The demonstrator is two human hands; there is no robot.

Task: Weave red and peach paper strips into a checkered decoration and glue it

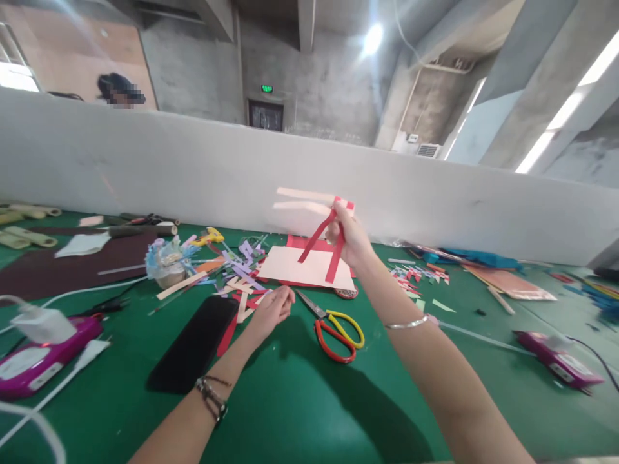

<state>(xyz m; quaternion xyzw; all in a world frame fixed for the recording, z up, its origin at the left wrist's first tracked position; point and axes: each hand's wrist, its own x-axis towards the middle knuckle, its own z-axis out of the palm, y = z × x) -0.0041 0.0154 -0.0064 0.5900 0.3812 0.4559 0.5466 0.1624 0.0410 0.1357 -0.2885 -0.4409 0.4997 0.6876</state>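
Note:
Raised above the table, my right hand [352,240] grips red and pale pink paper strips [334,259] that cross at its fingertips. Two pale ends point left and two red ends hang down. My left hand [271,314] hovers low with its fingers curled together; whatever they may hold is hidden. Scissors [320,314] with one red and one yellow handle lie just right of it, blades toward that hand. Behind them, a cream paper sheet [300,267] rests on red paper [309,243]. A black phone [193,345] lies left of my left hand.
Loose paper strips [242,270], a bundle in blue wrapping [167,261] and a yellow glue gun [209,237] clutter the left. Paper scraps [416,277] lie right. Purple power strips [53,354] with cables flank the green table [290,412]. A white partition [217,174] runs behind.

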